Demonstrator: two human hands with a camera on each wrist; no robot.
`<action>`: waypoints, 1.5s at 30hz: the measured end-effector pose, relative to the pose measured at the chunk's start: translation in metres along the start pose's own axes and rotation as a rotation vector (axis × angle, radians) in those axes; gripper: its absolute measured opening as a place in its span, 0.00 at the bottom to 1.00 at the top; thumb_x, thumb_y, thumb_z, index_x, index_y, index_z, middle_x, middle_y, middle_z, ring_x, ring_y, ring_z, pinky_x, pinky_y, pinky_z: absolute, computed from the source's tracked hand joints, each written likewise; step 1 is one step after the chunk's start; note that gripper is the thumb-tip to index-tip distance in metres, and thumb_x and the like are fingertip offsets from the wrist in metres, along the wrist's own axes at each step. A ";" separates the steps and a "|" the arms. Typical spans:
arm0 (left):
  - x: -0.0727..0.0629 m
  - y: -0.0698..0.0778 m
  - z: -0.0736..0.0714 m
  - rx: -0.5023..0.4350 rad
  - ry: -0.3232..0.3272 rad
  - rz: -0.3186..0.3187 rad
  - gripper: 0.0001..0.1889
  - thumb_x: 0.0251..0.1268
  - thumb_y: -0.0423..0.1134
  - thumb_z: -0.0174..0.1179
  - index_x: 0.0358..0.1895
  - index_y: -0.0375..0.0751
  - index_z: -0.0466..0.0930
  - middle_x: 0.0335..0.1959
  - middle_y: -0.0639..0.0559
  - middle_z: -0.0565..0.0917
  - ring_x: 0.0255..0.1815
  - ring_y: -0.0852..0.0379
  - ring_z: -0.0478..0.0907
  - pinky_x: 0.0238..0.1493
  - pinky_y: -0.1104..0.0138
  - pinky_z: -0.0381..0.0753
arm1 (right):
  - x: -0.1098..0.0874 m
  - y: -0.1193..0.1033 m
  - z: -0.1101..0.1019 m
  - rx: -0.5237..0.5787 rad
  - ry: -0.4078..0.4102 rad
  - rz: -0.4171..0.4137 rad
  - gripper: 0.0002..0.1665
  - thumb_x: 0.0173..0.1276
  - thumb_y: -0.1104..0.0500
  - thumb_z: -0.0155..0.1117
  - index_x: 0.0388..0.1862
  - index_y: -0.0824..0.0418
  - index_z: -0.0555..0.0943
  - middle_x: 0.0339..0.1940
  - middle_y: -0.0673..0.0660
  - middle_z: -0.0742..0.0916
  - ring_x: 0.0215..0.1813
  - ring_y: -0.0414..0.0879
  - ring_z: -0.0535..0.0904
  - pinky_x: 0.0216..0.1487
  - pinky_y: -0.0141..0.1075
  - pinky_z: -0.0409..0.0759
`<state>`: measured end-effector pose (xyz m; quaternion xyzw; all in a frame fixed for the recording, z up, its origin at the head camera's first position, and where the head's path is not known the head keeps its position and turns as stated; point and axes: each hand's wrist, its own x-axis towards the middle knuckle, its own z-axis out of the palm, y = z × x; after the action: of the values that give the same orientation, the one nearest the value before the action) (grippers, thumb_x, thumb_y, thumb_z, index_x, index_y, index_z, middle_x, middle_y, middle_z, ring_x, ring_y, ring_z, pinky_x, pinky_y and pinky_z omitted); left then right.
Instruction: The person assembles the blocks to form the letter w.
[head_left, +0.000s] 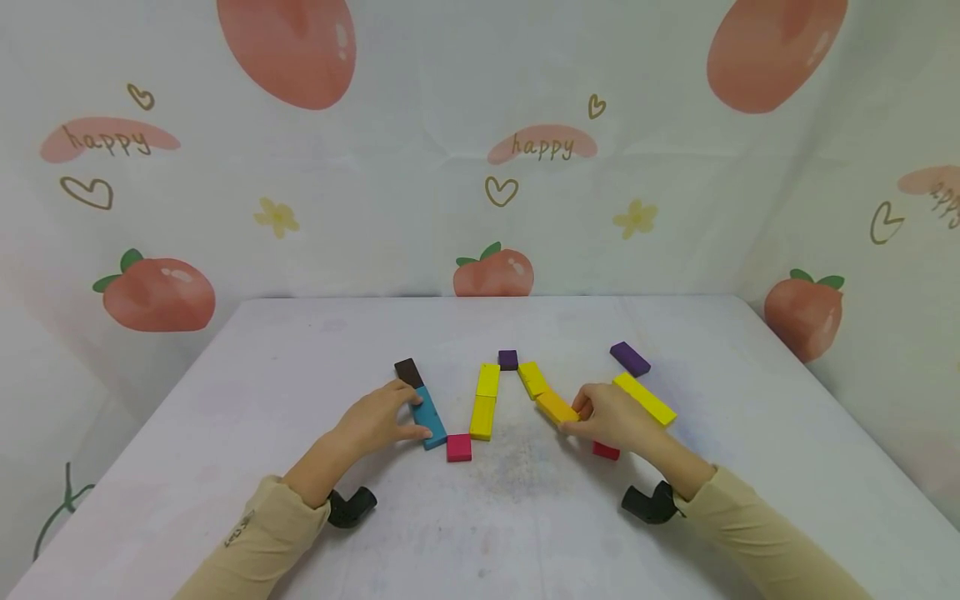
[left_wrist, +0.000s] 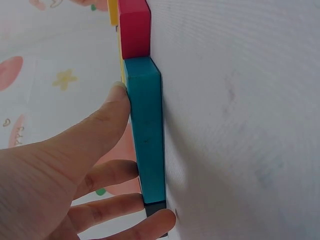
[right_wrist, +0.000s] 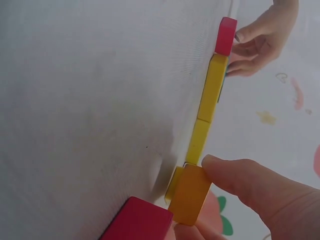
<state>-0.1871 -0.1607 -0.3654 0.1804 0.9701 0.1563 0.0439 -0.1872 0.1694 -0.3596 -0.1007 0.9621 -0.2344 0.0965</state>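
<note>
On the near side, a red rectangular block (head_left: 606, 451), apparently wooden, lies partly hidden at six o'clock from the right hand (head_left: 617, 417). That hand, the closer one, pinches an oblong orange block (head_left: 557, 408) at its nine o'clock, the long axis running ten to four; whether it rests on the white counter (head_left: 525, 525), I cannot tell. The left hand (head_left: 378, 421) rests spread fingers and thumb along a long blue block (head_left: 428, 419), axis eleven to five. Beyond the orange block's ten-o'clock end lie an oblong yellow block (head_left: 533, 379), then a small dark-purple block (head_left: 508, 360).

blocks (head_left: 488, 380) on table (head_left: 487, 533) | backdrop (head_left: 420, 167) behind | sleeves (head_left: 258, 533) before blocks
</note>
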 end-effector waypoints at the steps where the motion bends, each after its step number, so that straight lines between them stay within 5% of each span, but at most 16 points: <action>1: 0.000 0.000 0.000 0.001 -0.001 -0.001 0.30 0.50 0.52 0.68 0.52 0.35 0.77 0.57 0.38 0.75 0.56 0.43 0.74 0.58 0.51 0.76 | 0.000 0.000 0.000 -0.003 -0.001 0.004 0.20 0.53 0.50 0.72 0.36 0.63 0.78 0.29 0.53 0.82 0.30 0.42 0.74 0.34 0.32 0.79; 11: -0.001 0.001 -0.001 -0.002 -0.003 -0.003 0.30 0.50 0.52 0.68 0.52 0.35 0.77 0.57 0.38 0.75 0.56 0.43 0.74 0.58 0.51 0.76 | 0.000 0.000 0.002 -0.045 -0.014 0.002 0.26 0.50 0.44 0.73 0.36 0.62 0.78 0.29 0.52 0.82 0.30 0.42 0.73 0.32 0.31 0.77; 27: 0.000 0.002 -0.001 0.001 -0.004 0.000 0.30 0.51 0.52 0.68 0.52 0.35 0.77 0.56 0.38 0.76 0.56 0.43 0.74 0.58 0.52 0.76 | 0.021 0.024 -0.003 0.220 -0.185 -0.237 0.33 0.54 0.58 0.72 0.57 0.64 0.70 0.37 0.58 0.82 0.31 0.43 0.74 0.33 0.29 0.77; 45: 0.000 0.001 -0.001 0.006 -0.002 0.004 0.30 0.50 0.52 0.68 0.52 0.34 0.77 0.56 0.38 0.76 0.56 0.44 0.74 0.58 0.52 0.76 | 0.023 0.020 0.002 0.159 -0.202 -0.191 0.37 0.55 0.52 0.71 0.62 0.58 0.68 0.37 0.55 0.81 0.32 0.42 0.76 0.33 0.30 0.78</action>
<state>-0.1870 -0.1600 -0.3643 0.1824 0.9702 0.1535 0.0440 -0.2119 0.1805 -0.3736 -0.2069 0.9119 -0.3067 0.1776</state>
